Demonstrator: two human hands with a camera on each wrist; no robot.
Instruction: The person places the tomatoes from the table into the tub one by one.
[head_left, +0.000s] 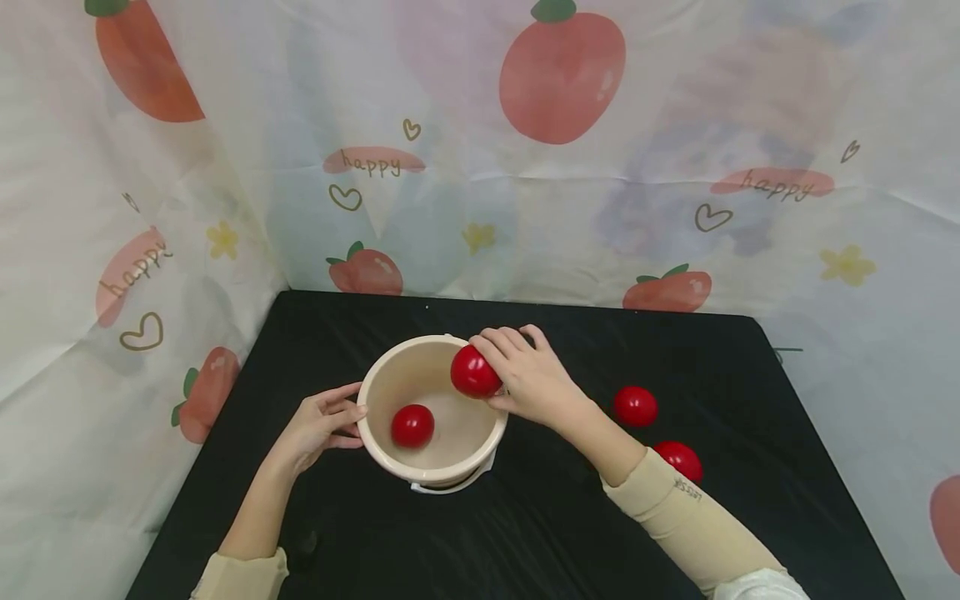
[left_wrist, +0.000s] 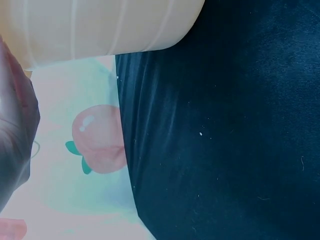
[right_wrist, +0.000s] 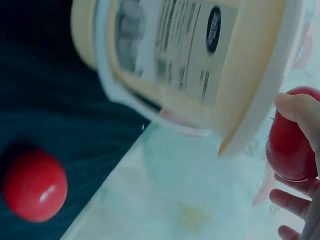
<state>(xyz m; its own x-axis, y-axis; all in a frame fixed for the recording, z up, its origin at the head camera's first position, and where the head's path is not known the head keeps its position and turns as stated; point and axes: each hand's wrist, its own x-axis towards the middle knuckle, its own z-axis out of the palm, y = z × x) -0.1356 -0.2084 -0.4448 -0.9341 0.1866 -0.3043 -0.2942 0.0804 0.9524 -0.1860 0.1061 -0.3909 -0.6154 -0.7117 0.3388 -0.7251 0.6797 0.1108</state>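
Observation:
A cream bucket (head_left: 381,450) with a white handle (head_left: 453,487) stands on the black table. My left hand (head_left: 322,425) holds its left side, thumb at the rim and fingers along the outer wall; only part of that hand (left_wrist: 15,125) shows in the left wrist view. Above the bucket's right rim, my right hand (head_left: 536,379) grips a shiny red tomato (head_left: 474,372), seen between thumb and fingers in the right wrist view. Another tomato (head_left: 412,426) lies inside on the bucket's bottom.
Two more tomatoes lie on the table right of the bucket: one (head_left: 635,406) farther back, the other (head_left: 678,461) partly hidden by my right forearm. A printed fabric backdrop (head_left: 450,225) rises behind the table's back edge and along its left side.

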